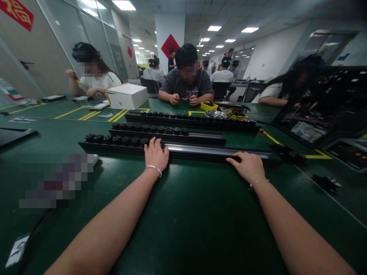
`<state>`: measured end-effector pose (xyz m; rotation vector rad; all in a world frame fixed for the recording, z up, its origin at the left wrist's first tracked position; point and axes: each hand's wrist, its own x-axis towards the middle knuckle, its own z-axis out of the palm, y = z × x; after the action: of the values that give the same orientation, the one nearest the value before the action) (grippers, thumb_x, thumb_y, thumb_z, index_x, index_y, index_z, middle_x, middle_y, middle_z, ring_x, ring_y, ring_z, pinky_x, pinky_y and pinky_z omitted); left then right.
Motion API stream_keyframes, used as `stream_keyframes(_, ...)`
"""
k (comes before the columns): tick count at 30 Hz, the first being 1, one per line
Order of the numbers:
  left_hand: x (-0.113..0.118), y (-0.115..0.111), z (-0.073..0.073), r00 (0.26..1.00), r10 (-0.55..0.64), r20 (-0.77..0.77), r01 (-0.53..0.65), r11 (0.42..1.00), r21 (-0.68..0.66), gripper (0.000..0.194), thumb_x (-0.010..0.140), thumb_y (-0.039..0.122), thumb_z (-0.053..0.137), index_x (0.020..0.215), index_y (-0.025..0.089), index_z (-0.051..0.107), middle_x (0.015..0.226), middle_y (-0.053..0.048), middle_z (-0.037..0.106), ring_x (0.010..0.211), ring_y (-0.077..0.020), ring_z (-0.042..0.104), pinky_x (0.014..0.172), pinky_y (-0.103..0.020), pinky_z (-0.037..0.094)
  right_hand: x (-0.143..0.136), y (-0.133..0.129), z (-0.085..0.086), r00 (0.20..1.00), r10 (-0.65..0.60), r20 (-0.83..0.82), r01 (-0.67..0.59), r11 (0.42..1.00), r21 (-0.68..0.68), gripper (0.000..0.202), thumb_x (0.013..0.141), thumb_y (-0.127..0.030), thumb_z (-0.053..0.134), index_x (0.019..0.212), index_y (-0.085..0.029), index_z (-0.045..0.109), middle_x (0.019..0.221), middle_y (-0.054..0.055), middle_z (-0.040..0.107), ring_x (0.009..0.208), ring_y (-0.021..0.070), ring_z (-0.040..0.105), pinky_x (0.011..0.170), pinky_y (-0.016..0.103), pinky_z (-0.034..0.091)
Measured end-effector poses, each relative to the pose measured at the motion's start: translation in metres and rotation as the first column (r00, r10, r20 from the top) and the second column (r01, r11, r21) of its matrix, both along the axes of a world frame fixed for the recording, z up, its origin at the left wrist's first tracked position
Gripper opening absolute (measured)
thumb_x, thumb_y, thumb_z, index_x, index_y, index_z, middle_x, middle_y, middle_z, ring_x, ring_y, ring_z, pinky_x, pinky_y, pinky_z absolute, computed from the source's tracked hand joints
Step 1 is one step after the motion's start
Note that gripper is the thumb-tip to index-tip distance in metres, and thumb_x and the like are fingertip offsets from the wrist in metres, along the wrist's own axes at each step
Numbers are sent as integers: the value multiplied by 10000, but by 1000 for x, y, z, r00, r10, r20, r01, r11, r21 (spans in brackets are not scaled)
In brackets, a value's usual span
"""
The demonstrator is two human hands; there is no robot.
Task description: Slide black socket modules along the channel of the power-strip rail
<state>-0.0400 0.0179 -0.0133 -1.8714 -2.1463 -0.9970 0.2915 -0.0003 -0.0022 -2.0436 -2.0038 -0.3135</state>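
A long black rail [200, 149] with a shiny inner channel lies across the table before me. Round black pieces [116, 140] sit in a row along its left part. My left hand [156, 154] is laid over the rail at the right end of that row, its fingers curled over the channel; what lies under them is hidden. Farther right, my right hand [249, 166] grips the rail's near edge, thumb stretched left along the front and fingers bent over the top. Behind lie a second rail [205, 136], partly filled, and a third rail [189, 121] with pieces along its length.
A white box [127, 96] stands at the back left. Yellow trays [208, 106] and a metal dish [215, 114] are beyond the rails. Small black parts [327, 182] lie at right, near a dark rack [323, 107]. Across the table, a person [186, 82] holds a red-handled tool.
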Motion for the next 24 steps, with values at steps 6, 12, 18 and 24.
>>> stream_keyframes(6, 0, 0, 1, 1000, -7, 18, 6, 1000, 10, 470, 833, 324, 432, 1264, 138, 453, 1393, -155, 428, 1316, -251, 367, 1125, -493, 193, 0, 0, -1, 1000, -9, 10, 9, 1000, 1, 495, 818, -612, 417, 925, -206, 679, 916, 84, 667, 886, 260, 552, 805, 385, 342)
stream_keyframes(12, 1, -2, 3, 999, -9, 35, 9, 1000, 12, 452, 831, 314, 435, 1250, 149, 463, 1390, -143, 436, 1312, -244, 373, 1126, -500, 190, -1, 0, 1, 1000, -6, 17, 7, 1000, -10, 492, 820, -606, 424, 928, -203, 683, 904, 88, 671, 879, 265, 559, 798, 386, 343)
stream_keyframes(18, 2, -2, 5, 999, -21, 34, 20, 1000, 9, 440, 831, 304, 426, 1246, 161, 465, 1392, -127, 442, 1312, -231, 375, 1133, -475, 192, -1, 0, 1, 1000, 7, 7, -7, 1000, 1, 502, 820, -617, 406, 913, -211, 687, 892, 83, 671, 864, 263, 561, 785, 388, 347)
stream_keyframes(24, 2, -1, 3, 999, -45, 21, 45, 999, 13, 432, 831, 300, 420, 1241, 171, 475, 1398, -119, 434, 1303, -241, 389, 1132, -489, 194, 0, 1, -1, 1000, 6, -4, -6, 1000, 4, 502, 818, -613, 421, 942, -205, 686, 922, 84, 674, 884, 260, 558, 811, 394, 345)
